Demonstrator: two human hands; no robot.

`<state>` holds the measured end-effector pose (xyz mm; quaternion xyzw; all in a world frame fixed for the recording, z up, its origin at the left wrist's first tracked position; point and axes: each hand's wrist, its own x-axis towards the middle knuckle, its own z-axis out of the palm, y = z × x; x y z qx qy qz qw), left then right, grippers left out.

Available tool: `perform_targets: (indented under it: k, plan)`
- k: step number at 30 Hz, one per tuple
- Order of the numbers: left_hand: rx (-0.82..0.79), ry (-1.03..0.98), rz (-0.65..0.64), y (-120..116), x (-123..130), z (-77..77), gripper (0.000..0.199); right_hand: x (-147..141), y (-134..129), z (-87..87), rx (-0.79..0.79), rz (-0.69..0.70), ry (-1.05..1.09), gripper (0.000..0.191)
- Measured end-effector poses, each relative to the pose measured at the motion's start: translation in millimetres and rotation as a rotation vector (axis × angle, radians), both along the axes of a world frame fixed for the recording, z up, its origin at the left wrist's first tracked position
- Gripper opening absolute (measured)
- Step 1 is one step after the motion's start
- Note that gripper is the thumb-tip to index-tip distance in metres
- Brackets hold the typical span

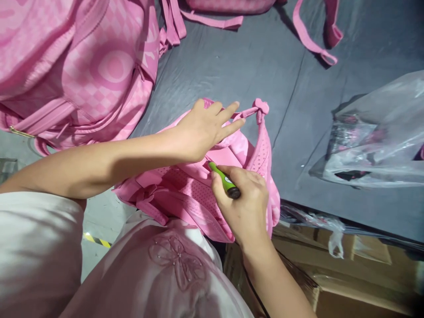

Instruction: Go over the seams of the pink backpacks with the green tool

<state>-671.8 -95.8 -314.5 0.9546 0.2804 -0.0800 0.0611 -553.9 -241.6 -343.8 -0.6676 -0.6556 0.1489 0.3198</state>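
A small pink backpack (202,187) lies at the table's near edge against my body, its dotted mesh back and straps facing up. My left hand (205,128) rests on its upper part with the fingers stretched out and apart; its thumb is hidden. My right hand (247,198) is closed around a short bright green tool (220,174) with a black end. The tool's tip points up and left at the pink fabric beside my left hand, and I cannot make out whether it touches. A pink strap (260,150) curves up to a knotted end near my left fingertips.
A large pink checkered backpack (106,66) stands at the upper left. Another pink bag (232,5) and loose straps (311,35) lie at the far edge. A clear plastic bag (380,141) sits at right on the dark table (265,62). Cardboard boxes (357,274) are below.
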Motion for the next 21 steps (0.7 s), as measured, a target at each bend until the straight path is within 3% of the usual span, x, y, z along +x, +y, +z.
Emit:
perform_targets:
  k: [11, 21]
  plan:
    - [-0.04, -0.029, 0.002, 3, 1, -3.5, 0.078, 6, -2, 4.7, -0.056, 0.024, 0.042, 0.013]
    - [-0.021, 0.183, 0.002, 1, 7, 19.2, 0.081, 2, 0, 1.7, -0.008, -0.029, 0.049, 0.014]
